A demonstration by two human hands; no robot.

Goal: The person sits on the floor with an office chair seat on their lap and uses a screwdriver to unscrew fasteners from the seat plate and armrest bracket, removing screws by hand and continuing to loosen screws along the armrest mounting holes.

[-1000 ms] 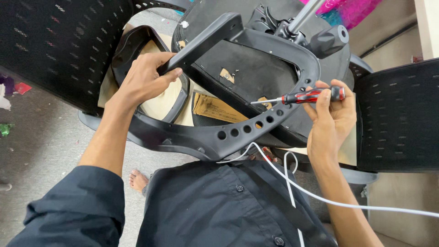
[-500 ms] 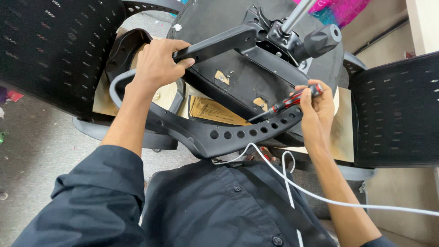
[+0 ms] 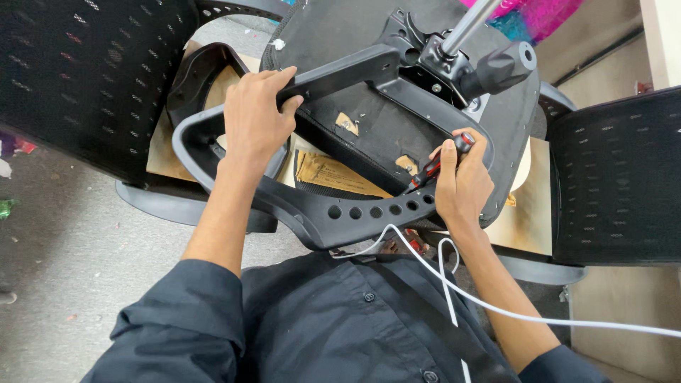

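Grey floor and black mesh chair backs frame the head view, where an upturned chair seat lies centre. Left hand clenches the armrest bracket; right hand grasps a red-and-black screwdriver, axis running two to eight o'clock, tip at eight. Judged step: fastening under the seat; next calls for seating the tip squarely.

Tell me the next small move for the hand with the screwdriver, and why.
Probably seat the tip squarely before turning. The right hand holds the red-and-black screwdriver slanted down toward the chair seat underside, its tip hidden behind the curved black frame. The left hand grips the black arm bracket, steadying the chair.
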